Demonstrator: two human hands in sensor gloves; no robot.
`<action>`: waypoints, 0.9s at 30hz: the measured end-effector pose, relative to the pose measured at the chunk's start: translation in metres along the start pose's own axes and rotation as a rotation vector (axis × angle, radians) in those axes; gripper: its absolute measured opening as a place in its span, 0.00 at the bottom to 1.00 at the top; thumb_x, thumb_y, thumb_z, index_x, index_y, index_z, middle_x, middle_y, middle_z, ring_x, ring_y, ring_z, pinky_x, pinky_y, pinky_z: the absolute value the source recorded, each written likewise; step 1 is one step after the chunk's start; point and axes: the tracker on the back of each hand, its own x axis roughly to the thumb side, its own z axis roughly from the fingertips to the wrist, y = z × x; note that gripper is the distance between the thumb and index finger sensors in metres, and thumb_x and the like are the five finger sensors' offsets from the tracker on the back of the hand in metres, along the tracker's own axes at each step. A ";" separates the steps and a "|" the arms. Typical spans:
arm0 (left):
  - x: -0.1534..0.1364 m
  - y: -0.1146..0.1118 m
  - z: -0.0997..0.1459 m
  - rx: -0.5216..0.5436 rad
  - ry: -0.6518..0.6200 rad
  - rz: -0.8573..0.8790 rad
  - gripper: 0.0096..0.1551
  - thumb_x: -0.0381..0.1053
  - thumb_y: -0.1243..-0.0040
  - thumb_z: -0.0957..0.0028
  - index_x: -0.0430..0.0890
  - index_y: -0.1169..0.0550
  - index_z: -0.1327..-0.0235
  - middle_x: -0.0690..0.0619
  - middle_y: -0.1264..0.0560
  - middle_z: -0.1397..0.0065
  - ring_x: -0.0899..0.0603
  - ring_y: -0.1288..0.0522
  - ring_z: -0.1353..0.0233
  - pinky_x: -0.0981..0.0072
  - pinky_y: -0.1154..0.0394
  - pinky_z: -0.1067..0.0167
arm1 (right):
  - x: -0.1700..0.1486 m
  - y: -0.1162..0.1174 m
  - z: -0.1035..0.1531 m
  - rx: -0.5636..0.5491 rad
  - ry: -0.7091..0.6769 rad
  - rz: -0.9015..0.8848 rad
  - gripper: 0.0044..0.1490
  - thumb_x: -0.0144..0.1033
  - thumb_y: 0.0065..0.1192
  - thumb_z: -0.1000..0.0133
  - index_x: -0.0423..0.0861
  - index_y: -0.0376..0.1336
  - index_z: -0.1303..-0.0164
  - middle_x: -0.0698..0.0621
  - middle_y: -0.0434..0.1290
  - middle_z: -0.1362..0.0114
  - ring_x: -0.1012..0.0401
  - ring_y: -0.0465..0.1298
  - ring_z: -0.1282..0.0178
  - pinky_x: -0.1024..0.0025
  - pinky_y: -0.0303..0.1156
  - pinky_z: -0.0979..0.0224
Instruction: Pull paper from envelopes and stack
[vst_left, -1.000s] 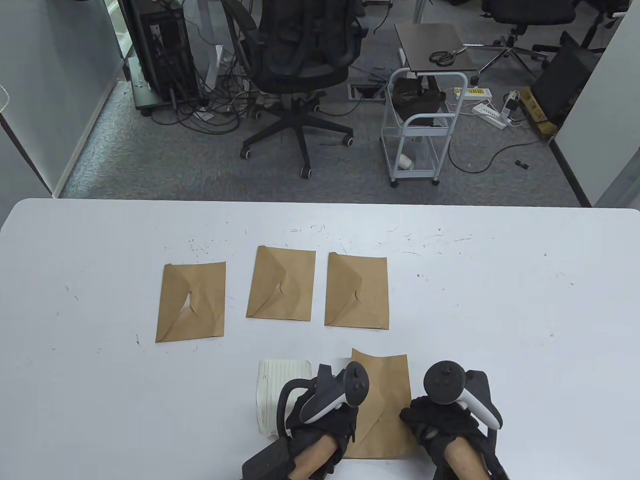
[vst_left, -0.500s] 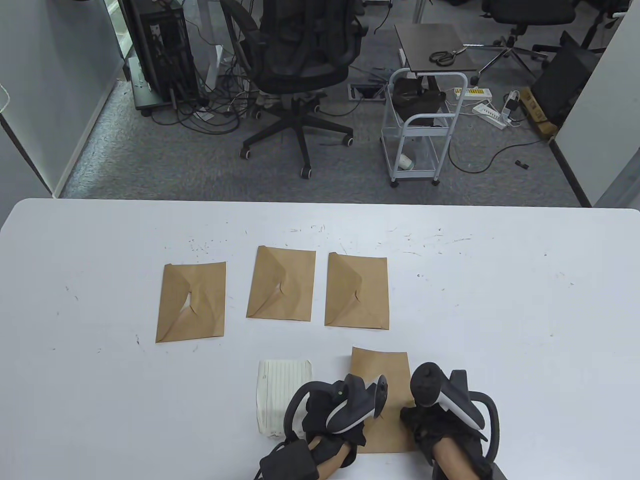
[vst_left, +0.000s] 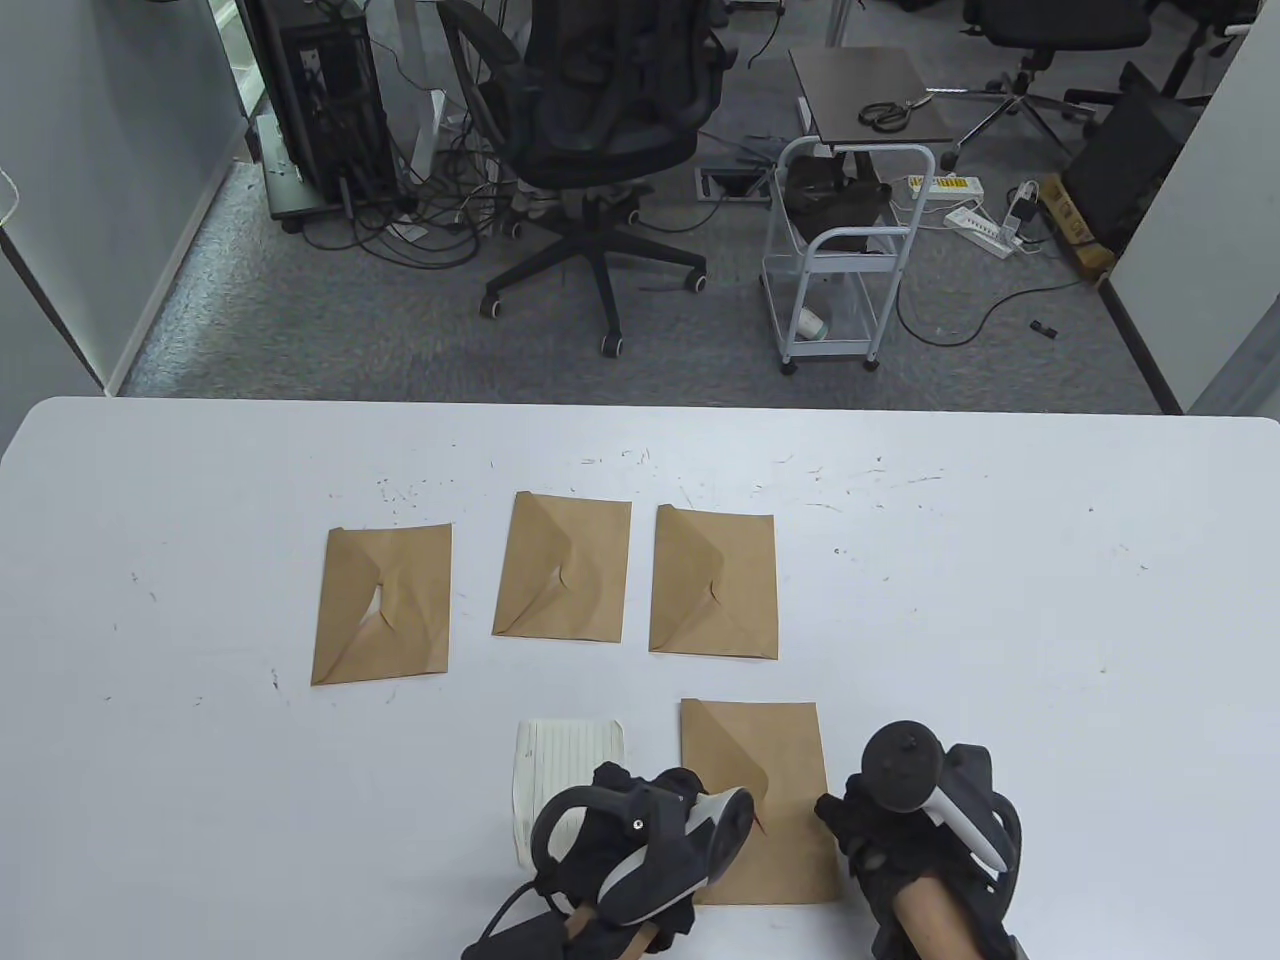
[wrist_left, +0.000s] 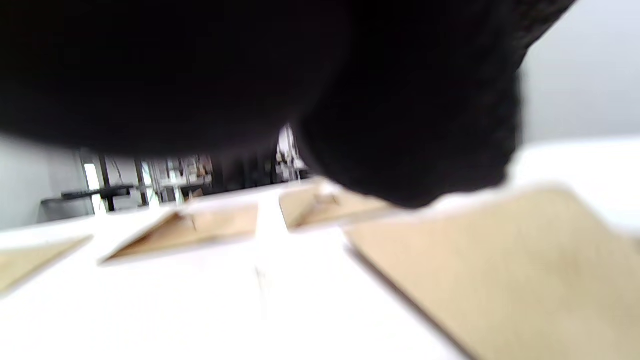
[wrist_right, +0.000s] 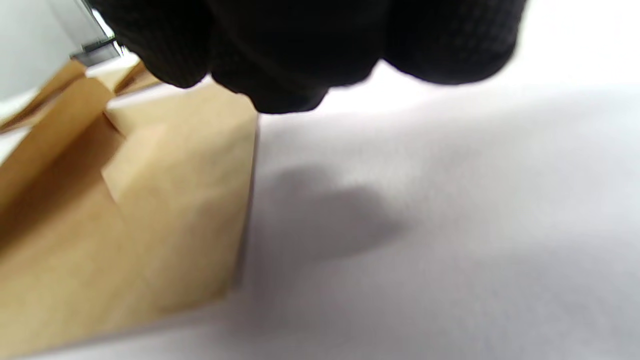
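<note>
I'm bracing the near envelope (vst_left: 760, 800) with both hands (vst_left: 640, 850) for pulling; finger positions, I can't tell.

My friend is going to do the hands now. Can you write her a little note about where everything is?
Left hand: low between the lined paper and the near envelope; grip not visible.
Right hand: at that envelope's right edge, fingers curled; contact unclear.
Three more envelopes lie in a row farther back, flaps shut.
Done: one paper out, lying flat on the table.
Left: whether the near envelope is empty I cannot tell. Then the row of three, stacking papers on the lined one.
</note>
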 end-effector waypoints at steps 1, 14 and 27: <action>-0.012 0.008 0.003 0.040 0.015 0.014 0.26 0.59 0.35 0.62 0.36 0.08 0.83 0.51 0.09 0.89 0.48 0.15 0.89 0.55 0.18 0.56 | -0.001 -0.002 0.002 -0.006 -0.005 -0.020 0.25 0.48 0.68 0.52 0.37 0.75 0.65 0.45 0.83 0.74 0.69 0.78 0.87 0.66 0.81 0.73; -0.207 -0.030 0.029 0.127 0.462 0.254 0.39 0.63 0.42 0.57 0.37 0.21 0.42 0.44 0.12 0.47 0.39 0.12 0.50 0.43 0.31 0.34 | 0.009 -0.030 -0.015 -0.201 -0.031 -0.173 0.38 0.52 0.61 0.48 0.33 0.67 0.42 0.34 0.80 0.54 0.57 0.82 0.69 0.51 0.78 0.56; -0.199 -0.065 0.021 -0.040 0.429 0.295 0.45 0.65 0.46 0.57 0.49 0.34 0.25 0.46 0.31 0.21 0.37 0.31 0.23 0.31 0.53 0.26 | 0.066 -0.044 -0.098 -0.023 0.319 -0.201 0.66 0.71 0.50 0.50 0.35 0.31 0.26 0.32 0.45 0.18 0.36 0.47 0.20 0.23 0.38 0.30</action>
